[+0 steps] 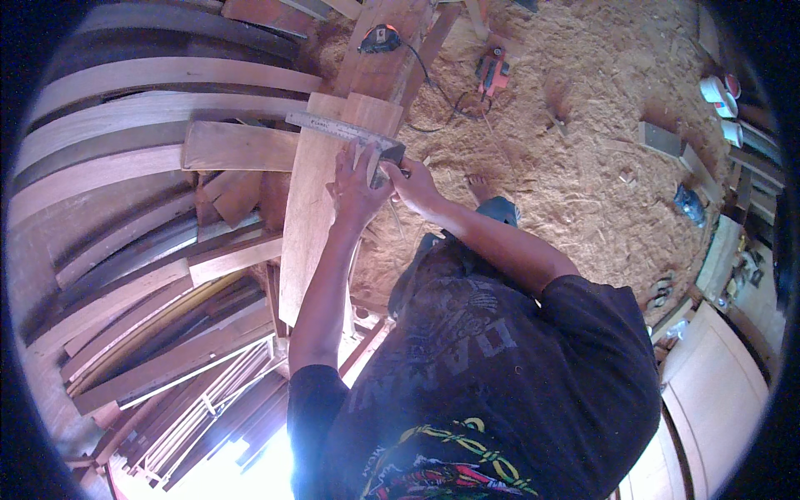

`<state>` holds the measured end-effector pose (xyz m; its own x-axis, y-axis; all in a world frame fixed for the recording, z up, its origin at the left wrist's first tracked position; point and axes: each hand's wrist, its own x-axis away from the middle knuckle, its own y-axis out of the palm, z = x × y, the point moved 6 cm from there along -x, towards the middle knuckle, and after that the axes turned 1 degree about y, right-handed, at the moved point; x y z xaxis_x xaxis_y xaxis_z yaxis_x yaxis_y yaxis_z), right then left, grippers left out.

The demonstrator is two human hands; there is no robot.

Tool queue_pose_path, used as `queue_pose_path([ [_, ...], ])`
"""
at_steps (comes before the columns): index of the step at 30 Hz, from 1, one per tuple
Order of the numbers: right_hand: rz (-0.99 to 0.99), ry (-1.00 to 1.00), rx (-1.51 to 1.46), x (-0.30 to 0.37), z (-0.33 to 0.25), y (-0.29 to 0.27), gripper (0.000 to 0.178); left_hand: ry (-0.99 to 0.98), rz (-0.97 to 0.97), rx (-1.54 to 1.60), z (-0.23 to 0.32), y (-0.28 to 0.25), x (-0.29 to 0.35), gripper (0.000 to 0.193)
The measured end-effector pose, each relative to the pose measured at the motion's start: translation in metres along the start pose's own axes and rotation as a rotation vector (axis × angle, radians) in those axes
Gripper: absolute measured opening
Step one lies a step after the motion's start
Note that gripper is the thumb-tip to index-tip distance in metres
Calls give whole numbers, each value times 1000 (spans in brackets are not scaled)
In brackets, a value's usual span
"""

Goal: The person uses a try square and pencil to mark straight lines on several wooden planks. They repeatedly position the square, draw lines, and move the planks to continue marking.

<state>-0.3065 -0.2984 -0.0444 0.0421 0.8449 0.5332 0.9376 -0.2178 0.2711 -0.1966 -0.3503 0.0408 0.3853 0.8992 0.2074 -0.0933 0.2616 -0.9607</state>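
Observation:
A try square with a marked metal blade lies across a pale wooden board, its thicker stock at the board's right edge. My left hand rests on the board just below the blade, fingers spread and stretched out, their tips at the square. My right hand is closed at the stock, thumb and fingers gripping it by the board's edge. Whether a smaller thing is also between those fingers is hidden.
Beyond the board, a black and orange power tool sits on a reddish plank. A red power tool with a dark cord lies on the sawdust-covered floor. Stacked planks fill the left. White tubs stand far right.

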Motion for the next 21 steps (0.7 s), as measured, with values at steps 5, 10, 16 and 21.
queue_pose_path([
  [5, -71, 61, -16, 0, 5, -2, 39, -42, -26, -2, 1, 1, -1, 87],
  [10, -62, -41, 9, 3, -6, -40, 34, -48, -2, -33, 6, -2, 1, 90],
  [16, 94, -352, 94, 4, -90, -100, 36, -86, -20, 79, 2, 4, -2, 97],
  [21, -84, -549, 619, -27, -150, -39, 35, -167, -80, 34, 7, 0, -3, 109],
])
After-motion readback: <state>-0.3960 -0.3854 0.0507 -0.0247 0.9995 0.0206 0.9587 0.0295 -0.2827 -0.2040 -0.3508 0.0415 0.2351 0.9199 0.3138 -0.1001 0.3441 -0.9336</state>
